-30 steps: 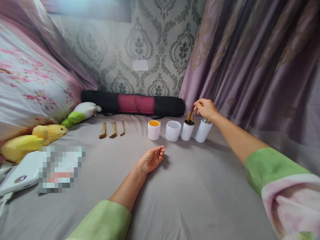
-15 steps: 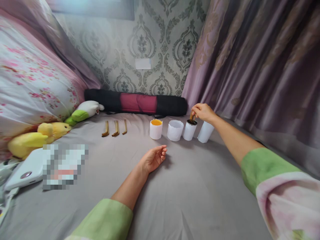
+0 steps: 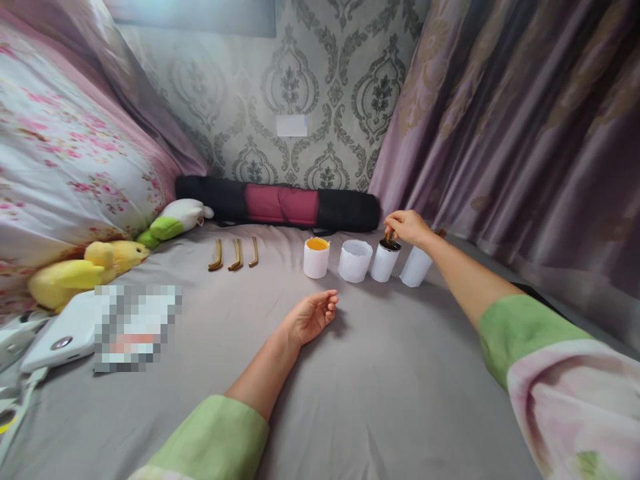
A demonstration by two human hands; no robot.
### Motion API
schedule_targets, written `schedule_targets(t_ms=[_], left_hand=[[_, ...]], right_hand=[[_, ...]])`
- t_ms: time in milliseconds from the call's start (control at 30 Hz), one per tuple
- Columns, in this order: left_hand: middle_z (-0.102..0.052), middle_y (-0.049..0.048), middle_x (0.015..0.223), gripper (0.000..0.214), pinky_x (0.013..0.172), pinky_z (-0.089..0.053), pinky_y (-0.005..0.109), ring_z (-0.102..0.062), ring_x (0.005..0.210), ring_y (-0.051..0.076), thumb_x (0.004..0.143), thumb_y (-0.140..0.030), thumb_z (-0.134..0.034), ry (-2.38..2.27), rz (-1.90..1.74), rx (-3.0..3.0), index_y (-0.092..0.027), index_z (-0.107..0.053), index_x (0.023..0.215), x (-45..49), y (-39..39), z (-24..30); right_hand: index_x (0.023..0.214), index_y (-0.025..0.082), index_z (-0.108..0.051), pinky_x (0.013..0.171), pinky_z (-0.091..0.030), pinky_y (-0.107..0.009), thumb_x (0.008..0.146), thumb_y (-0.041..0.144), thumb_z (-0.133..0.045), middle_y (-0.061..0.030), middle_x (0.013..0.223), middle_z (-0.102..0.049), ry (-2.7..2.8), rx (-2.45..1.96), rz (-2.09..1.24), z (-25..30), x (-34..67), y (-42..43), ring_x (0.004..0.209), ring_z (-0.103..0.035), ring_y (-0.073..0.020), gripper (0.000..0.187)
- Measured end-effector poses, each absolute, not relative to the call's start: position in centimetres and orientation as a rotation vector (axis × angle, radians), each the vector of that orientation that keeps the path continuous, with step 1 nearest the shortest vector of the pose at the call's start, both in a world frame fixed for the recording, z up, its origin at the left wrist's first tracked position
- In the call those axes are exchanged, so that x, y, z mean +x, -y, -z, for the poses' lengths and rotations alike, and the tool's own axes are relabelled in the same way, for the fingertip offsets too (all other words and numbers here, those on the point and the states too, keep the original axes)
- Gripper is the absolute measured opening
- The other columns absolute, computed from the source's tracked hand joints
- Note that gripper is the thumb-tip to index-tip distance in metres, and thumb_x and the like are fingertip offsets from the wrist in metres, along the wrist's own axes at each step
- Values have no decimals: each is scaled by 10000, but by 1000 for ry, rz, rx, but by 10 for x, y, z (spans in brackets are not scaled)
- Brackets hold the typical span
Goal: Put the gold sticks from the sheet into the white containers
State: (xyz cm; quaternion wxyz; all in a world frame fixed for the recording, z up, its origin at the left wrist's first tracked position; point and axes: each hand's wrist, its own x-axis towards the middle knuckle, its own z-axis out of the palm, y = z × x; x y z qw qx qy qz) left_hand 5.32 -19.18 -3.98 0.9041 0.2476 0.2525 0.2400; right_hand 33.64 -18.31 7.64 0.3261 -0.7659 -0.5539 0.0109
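Observation:
My right hand (image 3: 407,227) pinches the top of a brass-coloured rod (image 3: 389,237) whose lower end is inside a slim white container (image 3: 385,265) with a dark mouth. My left hand (image 3: 315,315) lies on the grey sheet, fingers loosely curled and nothing in it. Left of the slim container are a wide whitish container (image 3: 355,262) and a white one with an orange-yellow inside (image 3: 317,260). To the right, a tilted white container (image 3: 416,267) is partly hidden by my right forearm. Several brass-coloured L-shaped rods (image 3: 235,255) stand out in small groups further left.
Along the wall lies a long black and maroon bag (image 3: 283,204). At left are plush toys (image 3: 93,267), a white device with a cable (image 3: 65,333) and a blurred-out flat object (image 3: 140,327). Curtains (image 3: 500,120) hang at right.
My right hand has dipped slightly, and less of the brass-coloured rod shows above the slim container. My left hand stays in place on the sheet. The view has shifted a little.

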Motion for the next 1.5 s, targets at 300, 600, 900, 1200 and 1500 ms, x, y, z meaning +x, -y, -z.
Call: schedule_targets(t_ms=[300,600,900,1200,1500], left_hand=[[-554,32,683,118,475,-415,152,-492,524,49,755,-85,-522,-512,-487,508,-82,-546,870,53,189,42],[-553,33,686,120,485,-421,153,-492,530,49,748,-86,-532,-484,-482,504,-83,-552,866,53,187,47],[-557,35,681,103,477,-421,156,-493,521,50,763,-88,-515,-507,-480,497,-86,-554,859,53,188,43],[-560,34,676,99,484,-426,154,-497,523,50,761,-86,-520,-489,-480,497,-86,-555,854,53,187,45],[-561,33,675,99,487,-428,155,-499,518,48,767,-86,-518,-487,-481,504,-89,-550,861,52,187,45]], right_hand=[[838,178,-669,574,-434,-199,760,326,-483,-5,594,-639,1480,-2082,149,-80,334,182,546,-563,-100,250],[869,232,-676,654,-425,-252,747,350,-492,4,578,-638,1496,-2170,273,-82,340,182,705,-597,-160,251],[911,233,-670,676,-422,-259,750,351,-490,1,569,-634,1503,-2158,270,-81,343,183,723,-598,-165,269],[953,235,-658,694,-420,-258,753,338,-481,5,570,-632,1525,-2146,283,-82,342,183,729,-596,-162,286],[935,230,-662,666,-429,-270,779,362,-451,-2,609,-647,1463,-2136,294,-90,337,190,717,-594,-163,294]])
